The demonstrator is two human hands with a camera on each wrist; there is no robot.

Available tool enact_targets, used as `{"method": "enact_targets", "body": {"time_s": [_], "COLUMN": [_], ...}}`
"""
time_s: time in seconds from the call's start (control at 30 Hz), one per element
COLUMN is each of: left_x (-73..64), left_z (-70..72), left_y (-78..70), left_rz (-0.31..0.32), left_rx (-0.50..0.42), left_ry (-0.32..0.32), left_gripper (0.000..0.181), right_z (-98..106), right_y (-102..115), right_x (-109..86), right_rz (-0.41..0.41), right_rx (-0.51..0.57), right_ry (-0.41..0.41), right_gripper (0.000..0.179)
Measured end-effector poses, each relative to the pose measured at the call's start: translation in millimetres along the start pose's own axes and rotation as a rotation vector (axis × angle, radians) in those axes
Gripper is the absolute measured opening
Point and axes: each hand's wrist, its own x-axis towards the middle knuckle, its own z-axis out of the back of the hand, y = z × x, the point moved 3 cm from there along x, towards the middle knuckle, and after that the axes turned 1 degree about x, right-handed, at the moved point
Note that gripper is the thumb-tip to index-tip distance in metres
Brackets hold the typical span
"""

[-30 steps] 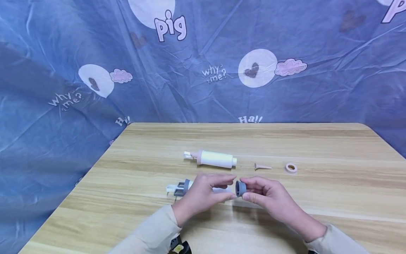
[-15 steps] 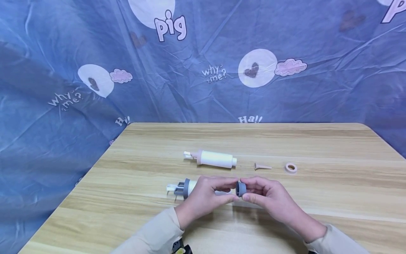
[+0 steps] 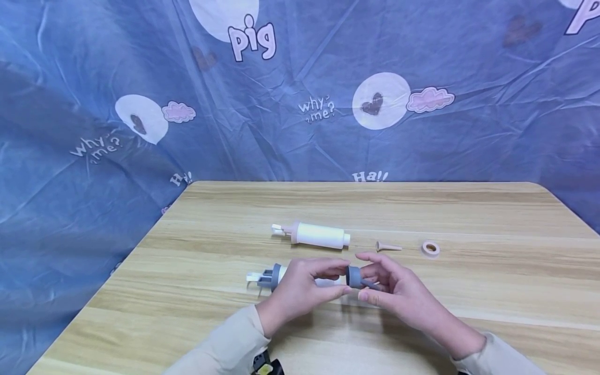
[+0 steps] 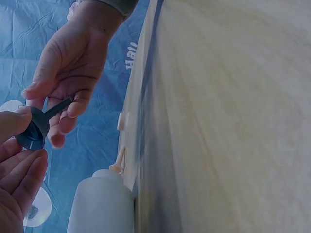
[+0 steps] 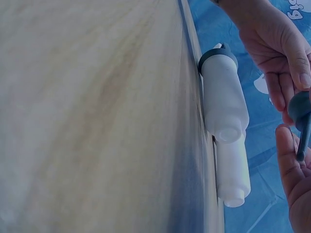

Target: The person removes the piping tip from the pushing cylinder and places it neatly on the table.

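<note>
My left hand [image 3: 307, 286] pinches a small dark grey funnel [image 3: 353, 277] by its wide cup, between thumb and fingers. The funnel's thin stem points right, toward my right hand [image 3: 398, 286]. That hand's thumb and fingers are spread apart around the stem; in the left wrist view the stem's tip lies at its fingers, and contact is hard to tell. Behind my left hand lies a white bottle [image 5: 226, 97] with a grey collar [image 3: 269, 278], partly hidden in the head view.
Farther back lies a second white bottle [image 3: 321, 235] with a pink collar. To its right are a small pink funnel [image 3: 388, 246] and a pink ring [image 3: 430, 248]. All rest on the wooden table [image 3: 492, 219]; a blue printed cloth [image 3: 281, 140] hangs behind.
The right hand has let go of the funnel's cup and its fingers have spread. The left hand now holds the cup, and the stem has come into sight.
</note>
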Motion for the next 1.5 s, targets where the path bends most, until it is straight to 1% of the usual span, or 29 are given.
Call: {"method": "enact_targets", "body": {"time_s": [0.17,0.3,0.4,0.5,0.63,0.8,0.93,1.03,1.2,1.37,1.5], "left_x": [-0.6,-0.9,-1.7,-2.4,-2.8,-2.9,-2.9,-3.0,-2.6,-2.8,-2.8], "left_z": [3.6,6.7,8.6,9.2,9.4,9.8,9.9,9.6,8.1,7.0,5.2], "left_y": [0.0,0.2,0.7,1.7,3.0,3.2,1.9,1.4,0.7,-0.1,0.0], "left_rz": [-0.008,0.029,0.04,0.023,0.016,0.029,0.037,0.046,0.042,0.02,0.027], "left_rx": [0.006,0.02,0.037,0.046,0.04,0.03,0.023,0.015,-0.02,-0.031,-0.047], "left_ry": [-0.023,-0.037,-0.049,-0.057,-0.058,-0.048,-0.037,-0.03,-0.005,0.016,0.036], "left_gripper": [0.035,0.035,0.035,0.035,0.034,0.034,0.034,0.034,0.036,0.037,0.037], "right_z": [1.4,3.1,4.6,5.3,5.9,7.8,9.7,10.4,9.7,7.9,6.9], "right_y": [-0.4,-1.3,-1.7,-1.9,-1.6,-1.1,-1.4,-1.7,-1.3,-0.1,0.8], "right_x": [-0.1,-0.6,-1.1,-1.6,-2.0,-2.1,-1.9,-1.9,-1.7,-1.1,-0.7], "right_rz": [-0.034,-0.037,-0.039,-0.039,-0.027,-0.032,-0.046,-0.041,-0.018,-0.031,-0.034], "right_rx": [-0.013,-0.007,0.006,0.017,0.013,-0.022,-0.031,-0.023,-0.004,0.008,0.011], "right_ry": [-0.02,-0.033,-0.035,-0.028,-0.023,-0.044,-0.076,-0.086,-0.085,-0.082,-0.081], "right_gripper": [0.042,0.038,0.036,0.031,0.019,0.007,0.005,0.005,0.004,0.006,0.008]}}
